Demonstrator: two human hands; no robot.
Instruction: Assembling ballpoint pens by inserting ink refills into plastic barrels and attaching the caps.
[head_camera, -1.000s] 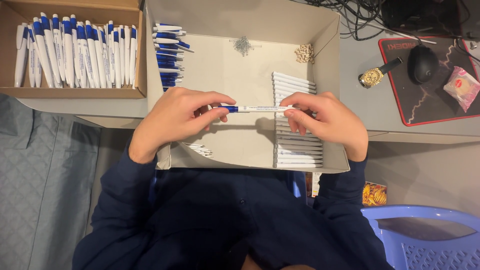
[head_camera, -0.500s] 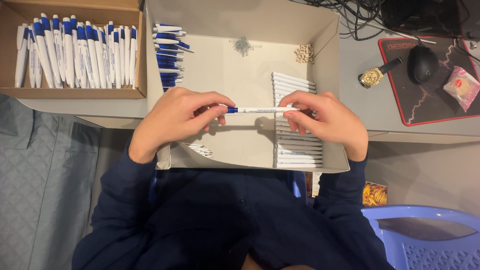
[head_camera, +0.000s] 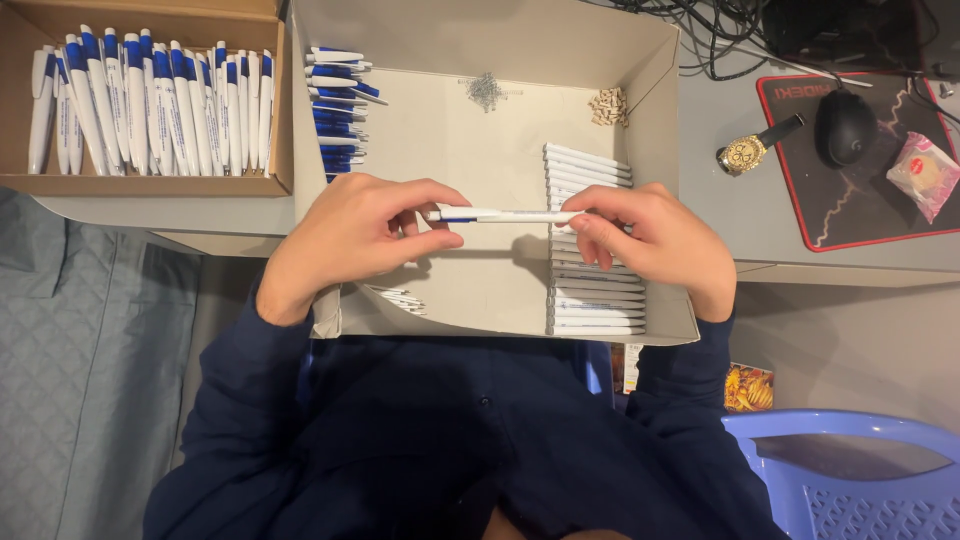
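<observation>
A white pen (head_camera: 505, 215) with a short blue band near one end lies level between both hands, held in the air above the middle of an open cardboard box (head_camera: 660, 60). The left hand (head_camera: 350, 240) pinches the banded end between thumb and curled fingers, and the right hand (head_camera: 650, 240) grips the other end with its fingertips closed on it. Just under the right hand a neat row of white pen barrels (head_camera: 590, 300) runs along the box's right side, partly covered by that hand. At the far left of the box lies a stack of blue pen parts (head_camera: 335, 110), and at the far wall a small heap of metal springs (head_camera: 485, 90) and a heap of small tan pieces (head_camera: 607, 105), well apart from the hands. A few loose white parts (head_camera: 400, 298) sit near the left wrist. The bare floor of the box lies open between these piles. To the left, a second box (head_camera: 150, 185) holds finished white-and-blue pens (head_camera: 150, 105). To the right, on the desk, a gold wristwatch (head_camera: 745, 153) lies beside a black mouse (head_camera: 845, 125) on a mat (head_camera: 850, 225).
</observation>
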